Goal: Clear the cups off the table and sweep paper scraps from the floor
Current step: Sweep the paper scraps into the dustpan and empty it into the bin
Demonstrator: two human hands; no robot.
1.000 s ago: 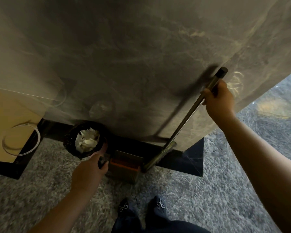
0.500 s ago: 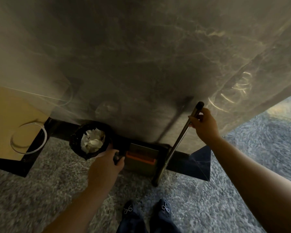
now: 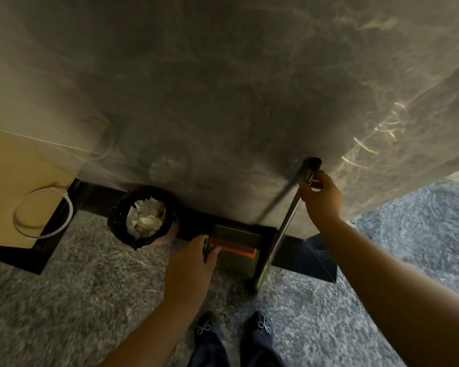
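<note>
My right hand (image 3: 319, 198) grips the upper end of a metal broom handle (image 3: 286, 223), which slants down to the floor at the foot of the marble wall. My left hand (image 3: 190, 266) is closed on the dark handle of an olive dustpan (image 3: 236, 251) with an orange comb edge, standing against the black baseboard. Left of the dustpan sits a small dark bin (image 3: 141, 217) holding crumpled white paper scraps (image 3: 145, 221). No cups are in view.
A grey marble wall (image 3: 223, 88) fills the top of the view above a black baseboard (image 3: 305, 254). A tan panel with a white cable loop (image 3: 41, 211) is at the left. My two dark shoes (image 3: 233, 329) stand on the speckled grey floor.
The broom swung from a long slant to nearly upright beside the dustpan. My right hand came down and inward. My left hand shifted right along with the dustpan.
</note>
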